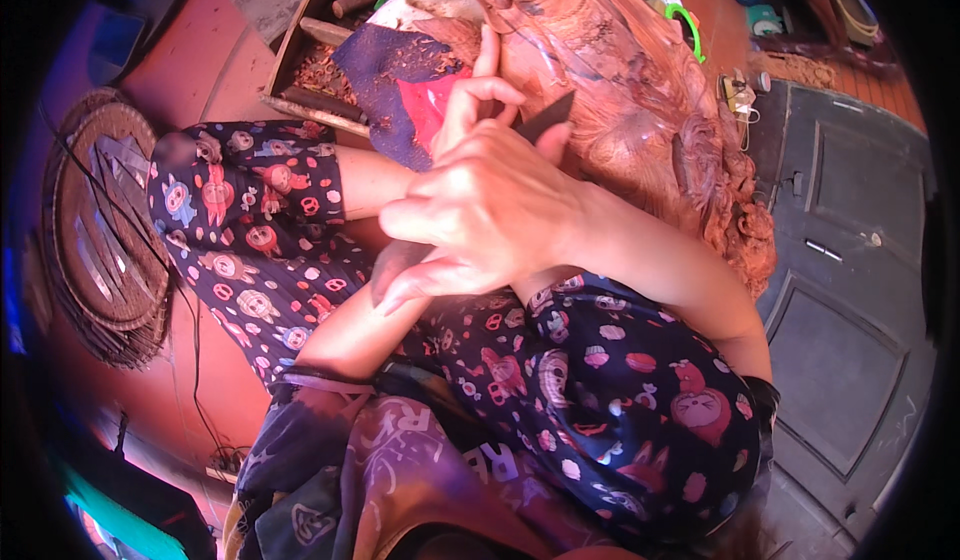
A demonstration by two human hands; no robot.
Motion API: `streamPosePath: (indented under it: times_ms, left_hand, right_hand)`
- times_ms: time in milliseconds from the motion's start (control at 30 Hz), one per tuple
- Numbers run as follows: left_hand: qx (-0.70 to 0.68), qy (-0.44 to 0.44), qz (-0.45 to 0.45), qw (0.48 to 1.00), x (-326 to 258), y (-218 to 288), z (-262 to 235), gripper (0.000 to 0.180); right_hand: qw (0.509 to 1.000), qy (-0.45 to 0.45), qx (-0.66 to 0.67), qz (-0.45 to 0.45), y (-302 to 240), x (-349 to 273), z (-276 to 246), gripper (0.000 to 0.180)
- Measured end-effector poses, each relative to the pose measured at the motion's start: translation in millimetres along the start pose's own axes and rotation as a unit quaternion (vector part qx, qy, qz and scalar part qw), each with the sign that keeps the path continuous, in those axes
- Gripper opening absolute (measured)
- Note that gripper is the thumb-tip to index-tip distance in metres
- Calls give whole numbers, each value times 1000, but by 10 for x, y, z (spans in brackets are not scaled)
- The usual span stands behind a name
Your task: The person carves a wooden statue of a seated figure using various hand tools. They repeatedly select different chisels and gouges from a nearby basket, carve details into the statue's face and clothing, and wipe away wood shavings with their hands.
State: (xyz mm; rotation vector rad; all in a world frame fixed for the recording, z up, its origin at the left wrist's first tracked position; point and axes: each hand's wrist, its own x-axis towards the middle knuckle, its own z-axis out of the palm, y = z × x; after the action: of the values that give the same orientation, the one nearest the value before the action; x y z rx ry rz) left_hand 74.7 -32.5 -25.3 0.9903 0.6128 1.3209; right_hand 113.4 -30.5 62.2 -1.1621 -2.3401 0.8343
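Observation:
My two hands cross above my lap. My right hand [500,205] comes in from the right and lies over the left, its back uppermost. Between its thumb and forefinger shows a brown, rounded bit of something whose kind I cannot make out. Mostly hidden beneath it, my left hand [475,100] has one finger stretched up and the others bent. A dark flat piece with a slanted end [548,116] sticks out by its thumb; the rest of it is covered. Just beyond the hands lies a large carved reddish wood statue [620,70], with flowing folds cut into it.
A wooden tray [290,55] with shavings and sticks stands beyond my knee, next to a dark cloth [370,60]. Round woven baskets [75,210] lie at the left, crossed by a black cable [185,290]. A grey panelled door or cabinet [840,230] is at the right.

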Motion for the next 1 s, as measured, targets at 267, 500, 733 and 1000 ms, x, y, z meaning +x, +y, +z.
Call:
streamPosePath:
  times_ms: [267,500,733,1000]
  left_hand:
    - [56,23,71,996,-84,-86,161,56]
    - [-28,63,59,996,-163,-184,250,49]
    - [-30,66,122,990,-152,-394,264,39]
    - [-39,51,152,986,-92,-427,281,43]
  right_hand:
    - [997,-79,7,8,-96,-184,-149,40]
    - [988,-120,56,-82,-54,-214,-184,44]
    - [986,-139,32,-92,39,-234,-104,46]
    - [985,-143,35,-85,30,-231,-118,42]
